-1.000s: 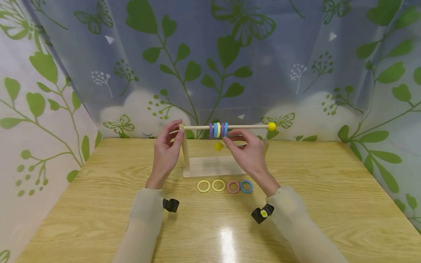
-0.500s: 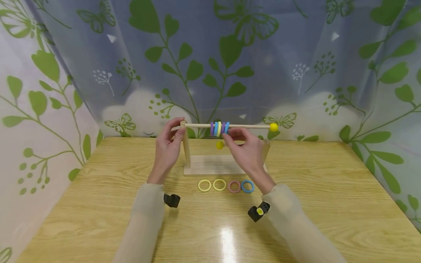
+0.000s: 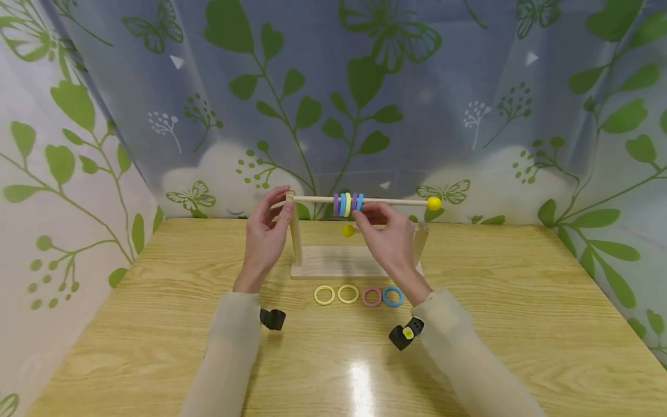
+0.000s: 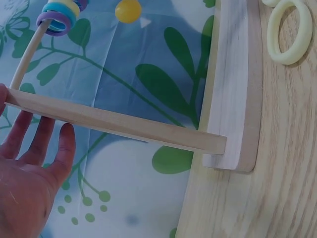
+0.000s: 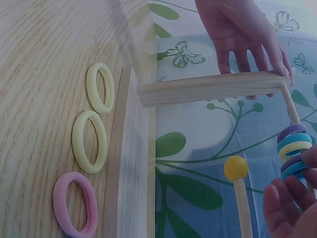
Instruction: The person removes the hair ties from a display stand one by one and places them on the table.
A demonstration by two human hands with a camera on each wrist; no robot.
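Observation:
A wooden stand (image 3: 339, 263) has a left post (image 4: 124, 121) with a horizontal rod (image 3: 318, 199) running right from its top to a yellow ball end (image 3: 434, 203). My left hand (image 3: 266, 234) holds the top of this post between thumb and fingers. Several hair ties hang together near the rod's middle: purple (image 5: 292, 131), blue (image 5: 293, 141), yellow, purple and, rightmost, another blue hair tie (image 3: 359, 202). My right hand (image 3: 388, 234) pinches that rightmost blue one with thumb and fingers. Its palm is partly cut off in the right wrist view.
In front of the base lie two yellow hair ties (image 3: 324, 295), a pink one (image 3: 372, 297) and a blue one (image 3: 392, 296) in a row on the wooden table (image 3: 333, 359). A lower rod with a yellow ball (image 5: 236, 168) comes from the right post (image 3: 421, 240). Patterned cloth hangs behind.
The head view has shifted slightly. My right wrist has moved a little to the left, while its fingers stay at the blue hair tie. The left hand keeps its hold on the post.

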